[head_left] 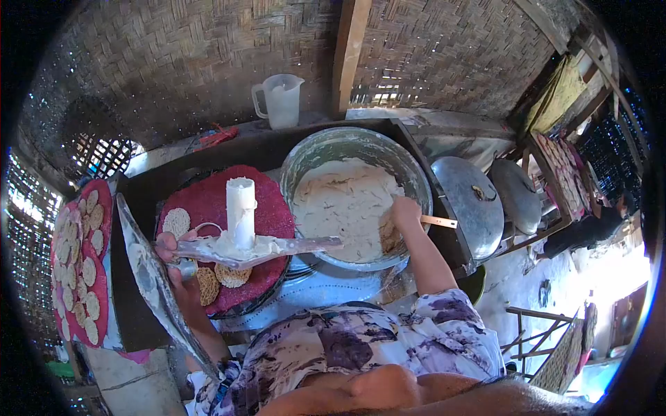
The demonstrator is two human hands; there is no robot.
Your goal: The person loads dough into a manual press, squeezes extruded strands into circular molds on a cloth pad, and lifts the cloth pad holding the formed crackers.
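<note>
A large metal basin (420,173) holds pale dough or thick batter (343,201). My right hand (406,213) is closed at the basin's right side, round a handle (440,221) whose coppery end sticks out to the right. My left hand (173,260) grips a batter-smeared wooden press (298,245) by its left end. A white cylinder (241,208) stands upright on the press. Below it lies a round red mat (270,187) with a pale lacy disc (177,222) and browner discs (232,275) on it.
A plastic jug (282,102) stands behind the dark trough. Metal lids (468,208) lean at the right. A red tray (97,305) with several discs is at the far left. A smeared board (156,284) rises beside my left forearm. Another person (590,225) is at the far right.
</note>
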